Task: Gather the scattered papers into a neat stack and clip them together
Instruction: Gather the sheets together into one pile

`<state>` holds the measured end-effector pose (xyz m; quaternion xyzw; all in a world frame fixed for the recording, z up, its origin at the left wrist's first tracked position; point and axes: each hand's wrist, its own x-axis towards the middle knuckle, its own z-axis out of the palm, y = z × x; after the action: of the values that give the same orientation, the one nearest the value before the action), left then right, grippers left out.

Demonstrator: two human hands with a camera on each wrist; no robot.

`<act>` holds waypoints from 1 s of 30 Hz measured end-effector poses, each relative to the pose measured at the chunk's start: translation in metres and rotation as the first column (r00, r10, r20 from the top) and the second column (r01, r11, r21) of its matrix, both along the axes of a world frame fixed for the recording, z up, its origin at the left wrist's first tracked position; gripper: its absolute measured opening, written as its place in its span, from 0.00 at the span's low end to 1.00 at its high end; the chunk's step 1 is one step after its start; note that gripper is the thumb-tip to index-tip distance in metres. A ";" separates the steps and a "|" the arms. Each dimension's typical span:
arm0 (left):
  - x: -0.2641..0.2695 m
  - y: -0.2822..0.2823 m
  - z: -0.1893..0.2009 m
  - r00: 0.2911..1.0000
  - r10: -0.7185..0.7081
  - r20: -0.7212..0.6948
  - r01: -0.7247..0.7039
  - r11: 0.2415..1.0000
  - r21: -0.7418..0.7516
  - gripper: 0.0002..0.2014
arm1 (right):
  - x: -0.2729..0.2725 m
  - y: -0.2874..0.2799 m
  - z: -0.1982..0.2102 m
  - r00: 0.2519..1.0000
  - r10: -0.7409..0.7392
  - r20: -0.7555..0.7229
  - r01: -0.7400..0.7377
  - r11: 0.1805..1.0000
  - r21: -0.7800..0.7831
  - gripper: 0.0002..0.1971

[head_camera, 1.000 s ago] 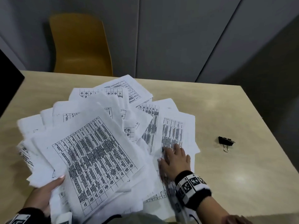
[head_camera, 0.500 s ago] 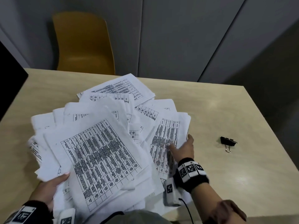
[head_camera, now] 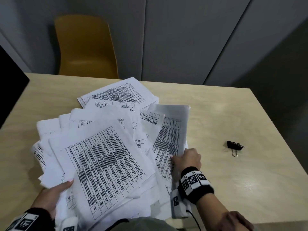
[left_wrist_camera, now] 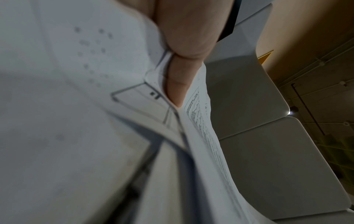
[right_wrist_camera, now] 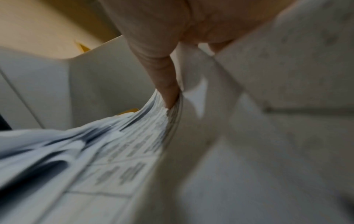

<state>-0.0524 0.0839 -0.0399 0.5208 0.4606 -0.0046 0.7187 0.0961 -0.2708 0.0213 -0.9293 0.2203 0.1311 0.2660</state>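
A loose fan of printed papers [head_camera: 106, 157] with black tables covers the middle of the wooden table [head_camera: 250, 180]. My left hand [head_camera: 55, 195] grips the pile's near left edge, thumb on top. In the left wrist view the thumb [left_wrist_camera: 178, 84] presses into the sheets [left_wrist_camera: 203, 136]. My right hand [head_camera: 186, 159] pinches the right-side sheets [head_camera: 170, 134] and tilts their right edge up off the table. The right wrist view shows its thumb [right_wrist_camera: 164, 84] on the printed paper [right_wrist_camera: 124, 151]. A black binder clip [head_camera: 234, 145] lies alone on the table, to the right of the right hand.
A yellow chair [head_camera: 85, 47] stands behind the table's far edge, before grey wall panels. A dark object [head_camera: 10, 84] cuts in at the far left. The table's right edge runs just past the clip.
My right hand went from pressing flat on the right sheets to taking hold of their edge and lifting it. The whole pile has shifted slightly inward and rightward. The clip has stayed put.
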 end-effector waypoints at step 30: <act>0.005 -0.031 0.042 0.997 0.051 0.061 -0.055 0.996 0.071 0.02 | 0.003 -0.037 -0.006 0.977 -0.200 0.071 0.164 0.925 0.342 0.14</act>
<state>-0.0477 0.0533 0.0019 0.5342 0.4527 0.0468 0.7124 0.0986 -0.3076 0.0154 -0.8518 0.2659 0.0923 0.4418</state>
